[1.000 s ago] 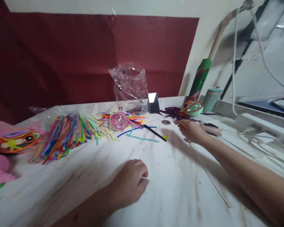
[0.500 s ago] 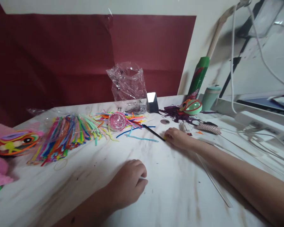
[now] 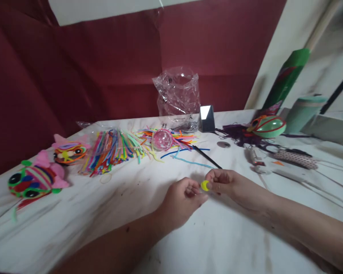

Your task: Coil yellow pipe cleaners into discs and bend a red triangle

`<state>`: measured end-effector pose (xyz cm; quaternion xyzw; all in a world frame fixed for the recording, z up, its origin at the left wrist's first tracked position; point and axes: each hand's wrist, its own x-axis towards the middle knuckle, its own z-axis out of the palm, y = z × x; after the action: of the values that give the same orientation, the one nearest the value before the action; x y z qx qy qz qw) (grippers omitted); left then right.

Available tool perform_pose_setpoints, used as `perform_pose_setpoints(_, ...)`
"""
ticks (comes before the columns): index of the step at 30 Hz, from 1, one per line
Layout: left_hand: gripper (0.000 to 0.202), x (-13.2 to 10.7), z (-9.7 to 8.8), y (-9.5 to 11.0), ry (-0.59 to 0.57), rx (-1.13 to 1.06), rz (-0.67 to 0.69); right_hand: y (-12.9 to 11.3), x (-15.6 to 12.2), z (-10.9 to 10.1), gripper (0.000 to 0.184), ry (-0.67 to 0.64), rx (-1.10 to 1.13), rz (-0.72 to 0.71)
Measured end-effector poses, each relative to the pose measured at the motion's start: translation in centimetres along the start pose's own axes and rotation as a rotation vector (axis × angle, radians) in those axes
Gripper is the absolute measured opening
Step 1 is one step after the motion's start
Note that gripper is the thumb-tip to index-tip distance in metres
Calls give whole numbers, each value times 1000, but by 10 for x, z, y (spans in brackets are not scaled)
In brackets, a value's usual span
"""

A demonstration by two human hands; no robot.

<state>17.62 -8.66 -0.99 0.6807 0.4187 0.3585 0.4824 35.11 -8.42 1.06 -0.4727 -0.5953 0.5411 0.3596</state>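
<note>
My two hands meet over the white marble table (image 3: 217, 243). My right hand (image 3: 231, 186) pinches a small yellow ball (image 3: 205, 185) between its fingertips. My left hand (image 3: 181, 201) is curled shut beside it, its fingertips touching or almost touching the ball; what it holds, if anything, is hidden. A black stick (image 3: 207, 157) and a light blue pipe cleaner (image 3: 193, 163) lie just beyond my hands.
A heap of coloured pipe cleaners (image 3: 114, 150) and a pink clear ball (image 3: 163, 139) lie at the back. Two striped fish figures (image 3: 31, 182) (image 3: 70, 151) sit at the left. A clear bag (image 3: 177, 91), small mirror (image 3: 207, 118), green ball (image 3: 268, 126), purple thread and a cup (image 3: 304, 108) stand at the back right.
My right hand came back from the far right with the yellow ball. My left hand rose from the table and met it. The view swung right and closer.
</note>
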Motion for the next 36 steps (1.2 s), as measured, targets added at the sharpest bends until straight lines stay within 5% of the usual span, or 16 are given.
perform_pose_setpoints(4, 13, -3, 0, 3, -22, -62, 8, 3, -3, 12, 31, -88, 9, -11)
perform_pose_setpoints(14, 10, -1, -4, 4, 70, 96, 44, 12, -8, 16, 23, -58, -201, -95)
perform_pose_setpoints(19, 10, -5, -3, 7, 22, 112, 96, 15, -13, 16, 17, -50, -317, -176)
perform_pose_setpoints(26, 15, 1, -4, -3, 6, -126, -5, 10, -7, 17, 28, -24, -165, -163)
perform_pose_setpoints(36, 16, 0, -4, 1, -34, -52, -10, 11, -6, 17, 32, -67, -168, -129)
